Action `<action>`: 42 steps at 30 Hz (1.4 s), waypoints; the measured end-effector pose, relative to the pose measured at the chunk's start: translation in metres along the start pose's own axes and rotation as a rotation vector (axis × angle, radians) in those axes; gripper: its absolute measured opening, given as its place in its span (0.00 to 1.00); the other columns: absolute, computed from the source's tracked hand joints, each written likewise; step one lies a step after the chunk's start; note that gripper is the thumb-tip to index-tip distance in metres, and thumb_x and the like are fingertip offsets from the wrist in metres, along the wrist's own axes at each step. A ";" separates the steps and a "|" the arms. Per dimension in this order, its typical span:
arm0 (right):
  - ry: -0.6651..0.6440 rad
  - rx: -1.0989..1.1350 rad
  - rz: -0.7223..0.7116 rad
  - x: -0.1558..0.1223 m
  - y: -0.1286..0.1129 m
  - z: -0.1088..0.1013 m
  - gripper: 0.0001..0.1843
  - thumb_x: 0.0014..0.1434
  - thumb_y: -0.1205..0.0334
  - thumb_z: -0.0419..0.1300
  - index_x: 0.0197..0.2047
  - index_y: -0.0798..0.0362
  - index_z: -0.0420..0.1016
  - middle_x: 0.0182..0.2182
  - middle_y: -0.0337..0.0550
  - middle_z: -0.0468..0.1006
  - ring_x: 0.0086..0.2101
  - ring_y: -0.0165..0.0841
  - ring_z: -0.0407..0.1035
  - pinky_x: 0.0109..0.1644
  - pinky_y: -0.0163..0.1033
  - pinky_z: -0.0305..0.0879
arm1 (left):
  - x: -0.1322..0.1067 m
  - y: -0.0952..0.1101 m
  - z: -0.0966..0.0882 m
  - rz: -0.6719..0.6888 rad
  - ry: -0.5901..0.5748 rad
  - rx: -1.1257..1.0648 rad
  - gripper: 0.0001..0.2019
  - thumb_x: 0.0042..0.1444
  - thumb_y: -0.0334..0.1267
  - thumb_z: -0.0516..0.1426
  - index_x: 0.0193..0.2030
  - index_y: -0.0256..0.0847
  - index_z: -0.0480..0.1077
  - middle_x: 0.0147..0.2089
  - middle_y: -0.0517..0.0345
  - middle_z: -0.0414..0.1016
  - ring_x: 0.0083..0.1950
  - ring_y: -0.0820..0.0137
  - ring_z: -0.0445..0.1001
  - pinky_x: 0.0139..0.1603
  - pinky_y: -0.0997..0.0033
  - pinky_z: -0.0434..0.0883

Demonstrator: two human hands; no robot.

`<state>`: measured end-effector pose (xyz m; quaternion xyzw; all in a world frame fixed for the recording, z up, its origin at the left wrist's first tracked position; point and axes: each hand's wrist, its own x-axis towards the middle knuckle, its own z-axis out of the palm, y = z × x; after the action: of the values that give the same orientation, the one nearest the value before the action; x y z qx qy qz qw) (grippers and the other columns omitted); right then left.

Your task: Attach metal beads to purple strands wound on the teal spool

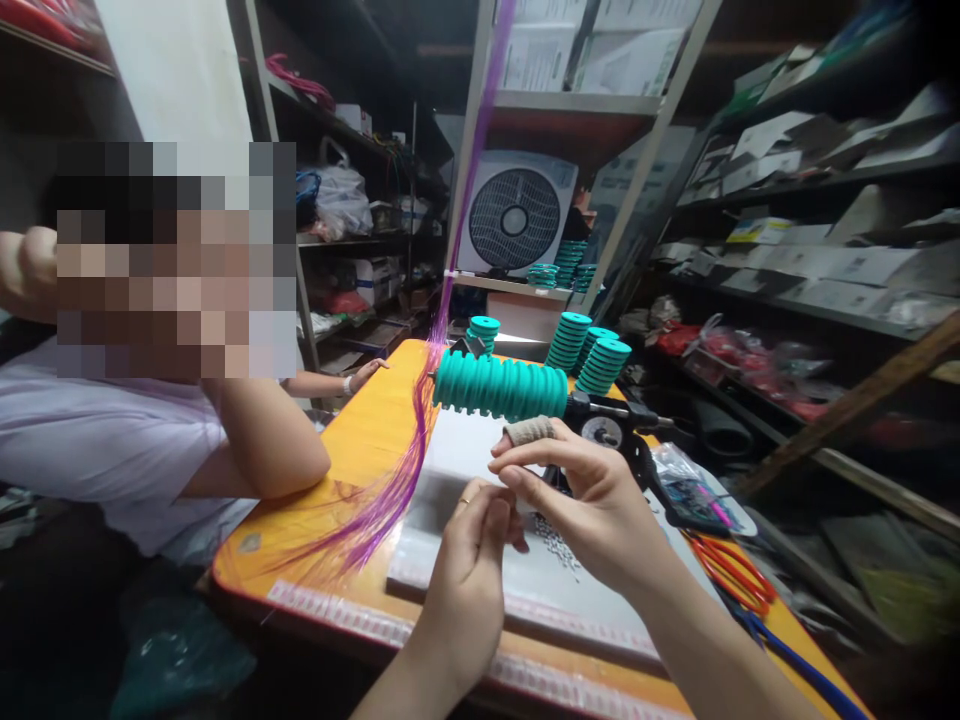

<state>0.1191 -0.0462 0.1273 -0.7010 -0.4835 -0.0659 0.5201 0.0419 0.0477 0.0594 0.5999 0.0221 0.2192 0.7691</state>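
Observation:
My left hand is closed over the grey board, a ring on one finger. Its fingertips meet those of my right hand, whose thumb and index finger pinch together; a cloth wrap covers one finger. Whatever the fingers hold is too small or hidden to make out. Small silvery pieces lie scattered on the board below. Behind my hands, a row of green ribbed spools sits on a black device with a dial. To the left, a bundle of purple strands hangs down and spreads over the table.
Another person leans an elbow on the yellow table at left. Green spool stacks stand at its back, before a box fan. Orange-handled scissors and a blue-handled tool lie at right. Loaded shelves surround the table.

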 end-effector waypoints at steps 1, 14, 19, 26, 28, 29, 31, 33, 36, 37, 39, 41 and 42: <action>-0.003 -0.041 -0.021 -0.001 0.000 -0.001 0.06 0.60 0.60 0.61 0.36 0.48 0.79 0.37 0.42 0.79 0.42 0.33 0.71 0.44 0.41 0.69 | -0.001 0.000 -0.001 -0.045 -0.019 -0.070 0.17 0.64 0.51 0.48 0.35 0.40 0.65 0.29 0.61 0.59 0.30 0.76 0.62 0.32 0.76 0.66; -0.177 -1.043 -0.598 -0.011 -0.013 -0.009 0.10 0.63 0.71 0.54 0.37 0.53 0.77 0.43 0.43 0.77 0.55 0.38 0.62 0.55 0.45 0.56 | 0.002 0.017 -0.034 -0.035 -0.057 0.358 0.15 0.63 0.48 0.50 0.33 0.40 0.66 0.22 0.65 0.56 0.21 0.79 0.52 0.21 0.77 0.51; -0.230 -1.107 -0.626 -0.010 -0.014 -0.007 0.09 0.60 0.72 0.56 0.37 0.55 0.78 0.42 0.44 0.77 0.53 0.40 0.63 0.55 0.45 0.56 | 0.003 0.019 -0.033 0.092 -0.092 0.492 0.15 0.65 0.45 0.48 0.35 0.39 0.69 0.28 0.60 0.64 0.27 0.76 0.59 0.28 0.75 0.57; -0.244 -0.954 -0.531 -0.008 -0.010 -0.013 0.08 0.61 0.70 0.58 0.41 0.52 0.76 0.45 0.40 0.77 0.55 0.38 0.61 0.56 0.45 0.56 | 0.006 0.020 -0.034 -0.018 -0.106 0.308 0.14 0.62 0.45 0.53 0.31 0.37 0.67 0.27 0.61 0.61 0.27 0.78 0.59 0.26 0.77 0.57; -0.239 -0.842 -0.465 -0.009 -0.009 -0.016 0.14 0.62 0.69 0.57 0.49 0.47 0.74 0.47 0.39 0.76 0.54 0.37 0.61 0.54 0.45 0.58 | 0.006 0.022 -0.036 -0.091 -0.139 0.175 0.14 0.61 0.47 0.53 0.31 0.38 0.66 0.23 0.65 0.57 0.22 0.80 0.56 0.23 0.78 0.55; -0.236 -0.792 -0.439 -0.009 -0.009 -0.017 0.17 0.62 0.69 0.57 0.53 0.45 0.72 0.47 0.39 0.75 0.53 0.37 0.61 0.53 0.45 0.60 | 0.005 0.023 -0.037 -0.133 -0.160 0.113 0.14 0.61 0.48 0.54 0.31 0.38 0.65 0.22 0.66 0.55 0.20 0.81 0.54 0.21 0.79 0.54; -0.235 -0.717 -0.418 -0.010 -0.009 -0.019 0.21 0.63 0.69 0.56 0.57 0.43 0.69 0.48 0.41 0.75 0.53 0.37 0.61 0.51 0.45 0.62 | 0.005 0.025 -0.038 -0.193 -0.191 0.028 0.15 0.60 0.49 0.55 0.32 0.39 0.64 0.19 0.69 0.52 0.16 0.82 0.51 0.17 0.80 0.52; -0.232 -0.668 -0.423 -0.010 -0.010 -0.020 0.22 0.63 0.70 0.56 0.57 0.41 0.69 0.47 0.41 0.76 0.52 0.37 0.62 0.50 0.46 0.64 | 0.006 0.027 -0.039 -0.219 -0.212 -0.019 0.15 0.59 0.50 0.55 0.32 0.40 0.64 0.18 0.71 0.51 0.14 0.82 0.49 0.14 0.80 0.52; -0.214 -0.607 -0.428 -0.010 -0.010 -0.021 0.21 0.62 0.71 0.56 0.55 0.40 0.72 0.44 0.40 0.77 0.50 0.36 0.64 0.47 0.44 0.65 | 0.008 0.026 -0.040 -0.230 -0.229 -0.056 0.15 0.59 0.50 0.55 0.32 0.40 0.64 0.17 0.71 0.50 0.13 0.82 0.49 0.13 0.81 0.53; -0.208 -0.588 -0.427 -0.009 -0.010 -0.020 0.20 0.62 0.71 0.57 0.53 0.41 0.73 0.42 0.40 0.78 0.49 0.36 0.65 0.47 0.44 0.65 | 0.009 0.026 -0.040 -0.229 -0.231 -0.060 0.15 0.59 0.50 0.55 0.31 0.40 0.64 0.18 0.71 0.50 0.13 0.82 0.49 0.14 0.81 0.53; -0.197 -0.557 -0.422 -0.008 -0.010 -0.020 0.18 0.61 0.71 0.57 0.50 0.43 0.74 0.41 0.40 0.78 0.48 0.36 0.65 0.47 0.43 0.65 | 0.009 0.026 -0.040 -0.217 -0.232 -0.051 0.15 0.59 0.50 0.55 0.31 0.40 0.64 0.18 0.71 0.50 0.14 0.83 0.51 0.15 0.81 0.53; -0.179 -0.545 -0.410 -0.008 -0.008 -0.019 0.15 0.61 0.72 0.57 0.47 0.44 0.76 0.39 0.40 0.79 0.47 0.35 0.66 0.47 0.43 0.65 | 0.009 0.027 -0.040 -0.193 -0.232 -0.031 0.15 0.60 0.49 0.56 0.31 0.40 0.64 0.20 0.70 0.50 0.16 0.83 0.52 0.17 0.81 0.53; -0.161 -0.545 -0.400 -0.008 -0.007 -0.018 0.14 0.61 0.71 0.57 0.45 0.45 0.76 0.38 0.40 0.79 0.46 0.35 0.66 0.47 0.43 0.65 | 0.009 0.027 -0.039 -0.183 -0.232 -0.023 0.15 0.60 0.48 0.56 0.30 0.39 0.64 0.21 0.69 0.50 0.17 0.83 0.52 0.17 0.81 0.53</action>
<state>0.1166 -0.0654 0.1356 -0.7084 -0.6155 -0.2378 0.2507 0.0304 0.0919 0.0757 0.6079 -0.0151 0.0776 0.7901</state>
